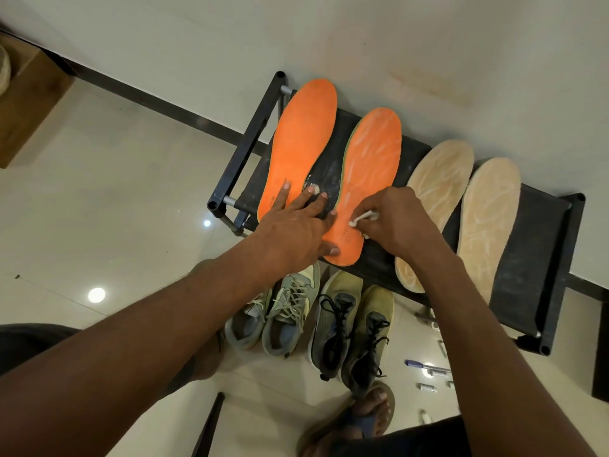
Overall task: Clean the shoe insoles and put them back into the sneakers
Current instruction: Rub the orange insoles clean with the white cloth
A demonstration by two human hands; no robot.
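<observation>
Two orange insoles lie on a black rack: the left one and the right one, streaked with white. Two beige insoles lie further right on the same rack. My left hand rests flat with straight fingers across the heels of both orange insoles. My right hand pinches a small white cleaning tool against the heel of the right orange insole. On the floor in front stand a grey-green pair of sneakers and a yellow-grey pair with black laces.
The rack stands against a white wall. A pen and small items lie on the tiled floor under the rack's right end. My sandalled foot is beside the yellow-grey sneakers. A wooden piece stands at far left.
</observation>
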